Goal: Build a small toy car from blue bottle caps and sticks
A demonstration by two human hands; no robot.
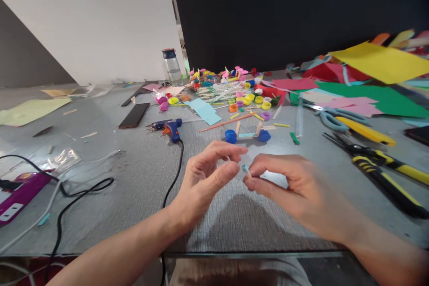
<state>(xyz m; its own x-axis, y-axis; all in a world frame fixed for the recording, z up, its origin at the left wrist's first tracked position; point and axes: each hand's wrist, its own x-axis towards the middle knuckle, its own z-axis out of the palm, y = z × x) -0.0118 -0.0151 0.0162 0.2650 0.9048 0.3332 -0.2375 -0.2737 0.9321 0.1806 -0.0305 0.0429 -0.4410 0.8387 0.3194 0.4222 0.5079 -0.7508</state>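
Between thumb and index finger, my right hand point(288, 178) pinches a small light-blue rolled piece point(246, 170), perhaps paper; its exact kind is too small to tell. Close on its left, my left hand point(214, 170) has thumb and fingers apart, with nothing visible between them. Just beyond both hands stands a little craft piece with blue bottle caps point(231, 136) at its ends, upright wooden stick bits and a light-blue strip point(247, 135). A blue glue gun point(172, 129) lies on the table to the left, its black cord running towards the front edge.
Pliers point(378, 174) and scissors point(335, 118) lie at the right, near coloured paper sheets point(382, 94). Bottle caps point(250, 98) and sticks fill the back middle, by a water bottle point(171, 67). A phone point(134, 115) and a purple power strip point(22, 196) with cables occupy the left.
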